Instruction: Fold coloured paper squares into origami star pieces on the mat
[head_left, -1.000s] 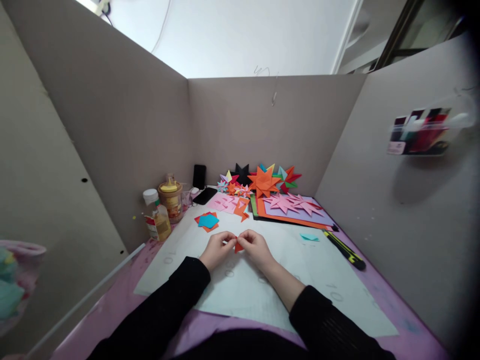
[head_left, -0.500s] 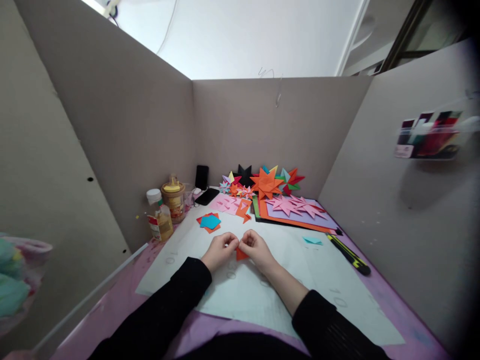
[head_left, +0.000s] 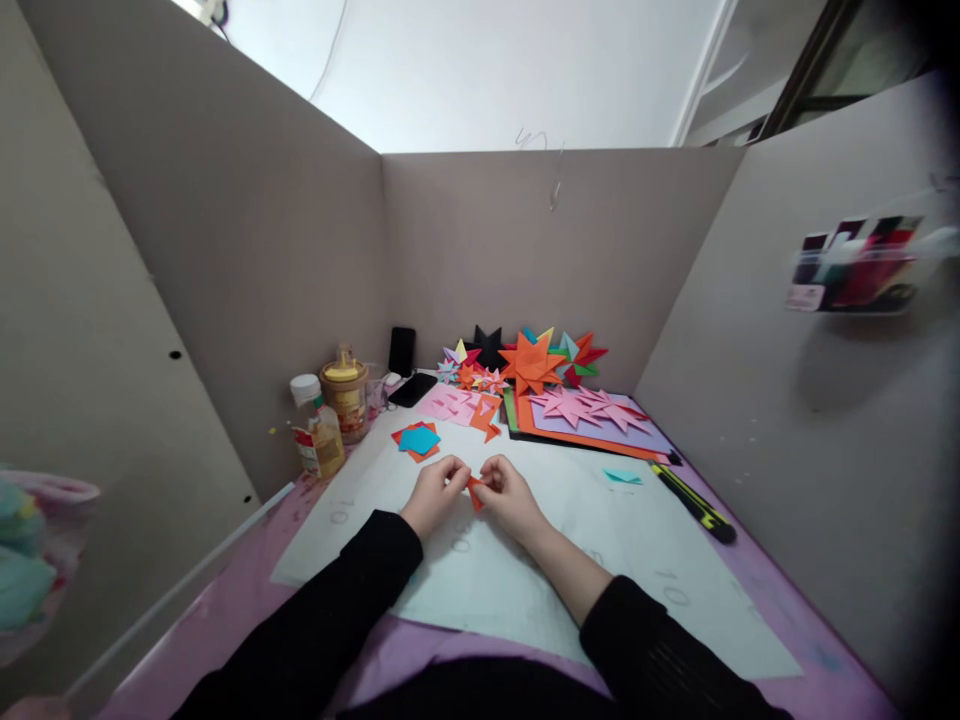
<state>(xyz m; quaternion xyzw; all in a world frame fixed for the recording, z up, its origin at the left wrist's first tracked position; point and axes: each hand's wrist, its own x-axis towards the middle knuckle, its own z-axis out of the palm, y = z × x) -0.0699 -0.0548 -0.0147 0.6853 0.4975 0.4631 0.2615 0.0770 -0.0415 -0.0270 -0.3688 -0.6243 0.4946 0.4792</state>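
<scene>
Between my two hands is a small piece of orange paper point(head_left: 475, 492), partly hidden by the fingers. My left hand point(head_left: 437, 492) pinches its left side with thumb and forefinger. From the right, my right hand point(head_left: 511, 497) grips the paper with fingers curled. Both hands are just above the white sheet point(head_left: 480, 580) with pencilled numbers. Beyond my left hand lie blue and orange paper squares point(head_left: 418, 439) in a small pile. A folded turquoise paper piece point(head_left: 622, 476) rests to the right of my right hand.
At the back stand folded paper stars point(head_left: 532, 362); pink stars point(head_left: 570, 406) lie on stacked coloured sheets. A yellow-black utility knife point(head_left: 694, 503) is at right. Bottles point(head_left: 318, 430) and a phone point(head_left: 413, 390) stand or lie at left. Grey partitions point(head_left: 525, 240) surround the table.
The orange paper has been tilted and lifted slightly, and now shows as a narrower piece between the fingers. My hands are a little farther apart.
</scene>
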